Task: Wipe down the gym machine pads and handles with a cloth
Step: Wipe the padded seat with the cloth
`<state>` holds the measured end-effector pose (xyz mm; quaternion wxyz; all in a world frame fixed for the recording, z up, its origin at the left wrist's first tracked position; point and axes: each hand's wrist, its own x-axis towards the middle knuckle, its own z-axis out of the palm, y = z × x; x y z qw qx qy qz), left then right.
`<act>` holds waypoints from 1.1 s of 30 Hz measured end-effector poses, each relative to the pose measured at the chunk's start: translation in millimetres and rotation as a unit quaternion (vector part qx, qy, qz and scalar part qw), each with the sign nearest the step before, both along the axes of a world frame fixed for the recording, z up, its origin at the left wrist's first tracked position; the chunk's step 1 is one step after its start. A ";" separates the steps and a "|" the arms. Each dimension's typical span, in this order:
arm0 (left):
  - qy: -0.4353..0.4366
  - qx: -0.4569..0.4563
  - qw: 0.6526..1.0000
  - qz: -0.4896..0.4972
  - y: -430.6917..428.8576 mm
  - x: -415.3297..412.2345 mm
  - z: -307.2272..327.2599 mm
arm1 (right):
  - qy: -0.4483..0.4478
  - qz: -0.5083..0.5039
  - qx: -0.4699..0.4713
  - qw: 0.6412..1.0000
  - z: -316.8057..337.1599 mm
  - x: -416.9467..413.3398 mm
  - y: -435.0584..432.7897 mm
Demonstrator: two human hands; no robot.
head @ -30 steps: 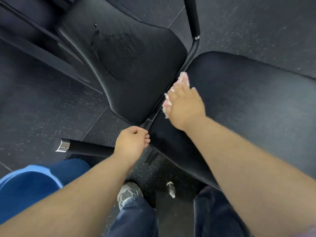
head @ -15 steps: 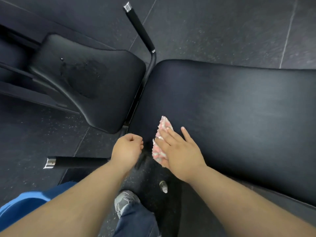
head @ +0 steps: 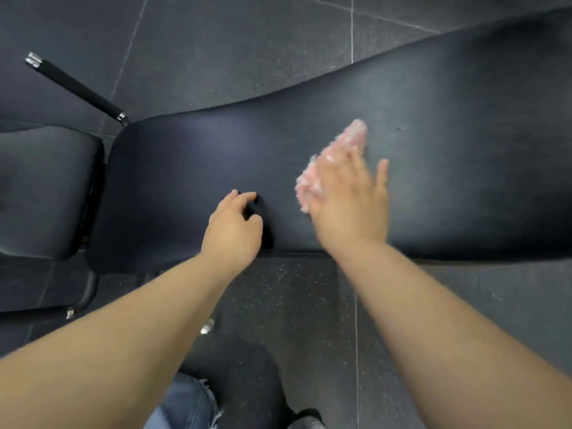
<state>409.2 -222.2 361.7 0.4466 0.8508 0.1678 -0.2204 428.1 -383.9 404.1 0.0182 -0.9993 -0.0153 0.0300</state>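
Observation:
A long black bench pad (head: 448, 150) runs across the middle of the view. My right hand (head: 349, 205) lies flat on it with straight, spread fingers and presses a pink-and-white cloth (head: 351, 139) onto the pad; the cloth sticks out past the fingertips and on the thumb side. My left hand (head: 233, 230) rests near the pad's front edge, fingers loosely curled, holding nothing. A smaller black seat pad (head: 43, 187) sits at the left. A black foam handle (head: 74, 85) with a chrome end sticks out at the upper left.
Dark speckled rubber floor tiles surround the bench. A second bar with a metal end (head: 70, 312) lies low at the left. A small bottle top (head: 207, 326) shows on the floor by my jeans leg (head: 185, 404).
My left hand let go of the lower handle and came to rest on the long pad. My right hand slid the cloth from the pad's left end to its middle. The view swung right.

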 end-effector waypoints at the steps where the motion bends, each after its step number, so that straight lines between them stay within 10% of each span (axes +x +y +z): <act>1: -0.003 -0.010 1.000 0.012 -8.4 1.0 5.2 | 0.026 0.047 0.008 0.999 -5.3 -14.8 6.1; 6: -0.041 0.002 0.999 0.034 -45.0 -12.5 25.6 | 0.034 0.189 0.011 0.981 1.9 -48.3 -36.6; 13: -0.036 0.031 0.999 0.010 -56.7 -15.0 35.4 | -0.048 -0.063 -0.037 0.996 77.2 -38.1 -151.0; 27: -0.023 -0.004 1.000 -0.006 74.5 38.8 -29.5 | 0.088 0.100 -0.024 0.991 -68.7 -10.3 105.2; 33: -0.003 -0.014 0.998 -0.064 68.2 42.7 -26.9 | 0.091 0.113 -0.031 0.989 -57.1 6.4 86.3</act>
